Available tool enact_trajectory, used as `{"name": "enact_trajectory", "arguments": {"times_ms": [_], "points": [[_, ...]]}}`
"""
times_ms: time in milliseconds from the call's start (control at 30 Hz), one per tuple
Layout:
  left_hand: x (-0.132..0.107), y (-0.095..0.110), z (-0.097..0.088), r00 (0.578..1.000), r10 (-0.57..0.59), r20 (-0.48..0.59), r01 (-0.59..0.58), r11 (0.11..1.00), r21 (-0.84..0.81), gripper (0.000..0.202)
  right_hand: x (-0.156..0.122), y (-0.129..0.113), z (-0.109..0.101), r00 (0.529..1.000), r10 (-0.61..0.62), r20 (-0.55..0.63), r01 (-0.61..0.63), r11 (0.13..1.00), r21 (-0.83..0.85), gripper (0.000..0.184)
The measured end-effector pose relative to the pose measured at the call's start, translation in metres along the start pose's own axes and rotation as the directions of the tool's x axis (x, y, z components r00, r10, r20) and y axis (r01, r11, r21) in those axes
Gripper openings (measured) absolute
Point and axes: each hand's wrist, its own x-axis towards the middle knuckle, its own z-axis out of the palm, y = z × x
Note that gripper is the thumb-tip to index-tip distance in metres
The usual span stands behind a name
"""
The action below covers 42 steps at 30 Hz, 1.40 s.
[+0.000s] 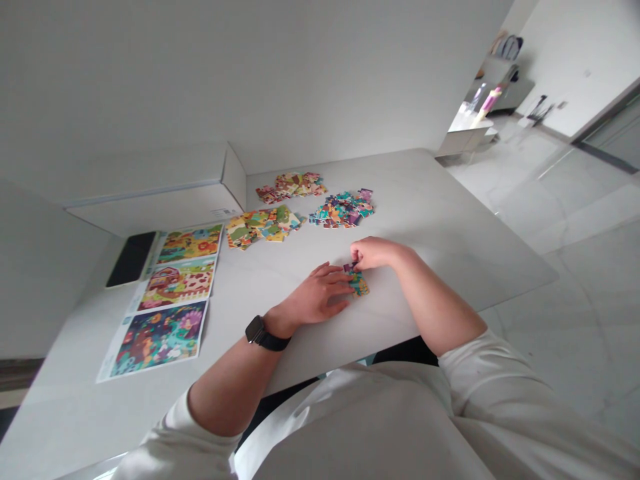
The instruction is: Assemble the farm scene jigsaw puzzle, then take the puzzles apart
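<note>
Seen from my remote post, my right hand (377,253) pinched the puzzle pieces (358,283) with bunched fingers (356,252), partly hiding them. My left hand (315,295) lay just beside them, fingers (336,287) spread, on the white table (450,227).

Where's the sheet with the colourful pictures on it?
The printed picture sheet lies on the white table at the left of the head view, beside a heap of jigsaw pieces and left of the person's left hand.
</note>
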Motion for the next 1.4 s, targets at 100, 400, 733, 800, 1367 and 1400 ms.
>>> {"name": "enact_trajectory", "arguments": {"times_ms": [100, 400, 733, 800, 1367, 1400], "points": [[0.000, 0.001, -0.001, 1.000, -0.001, 0.026, 0.001, 1.000, 0.009, 0.036, -0.001, -0.002, 0.000, 1.000, -0.010, 0.022, 0.010, 1.000, -0.008, 0.020], [0.001, 0.003, 0.004, 1.000, -0.021, -0.022, 0.022, 0.999, 0.035, 0.060, -0.004, 0.000, -0.006, 0.999, -0.024, 0.023, 0.023, 0.999, 0.035, 0.016], [0.001, -0.004, 0.014, 0.996, -0.092, -0.007, 0.092, 0.991, 0.095, 0.053, 0.002, 0.008, -0.006, 1.000, 0.011, 0.010, -0.011, 1.000, 0.014, 0.017], [0.001, -0.003, 0.014, 0.996, -0.092, -0.005, 0.093, 0.991, 0.093, 0.053, 0.005, 0.012, -0.003, 1.000, 0.004, -0.030, -0.003, 0.999, 0.052, 0.015], [-0.014, -0.050, -0.021, 0.716, -0.469, -0.517, 0.401, 0.883, -0.245, 0.029, 0.034, 0.041, 0.009, 0.853, 0.286, -0.438, -0.257, 0.958, 0.125, 0.021], [-0.015, -0.051, -0.022, 0.704, -0.476, -0.526, 0.404, 0.879, -0.253, 0.028, 0.034, 0.042, 0.009, 0.852, 0.290, -0.436, -0.258, 0.957, 0.133, 0.021]]}}
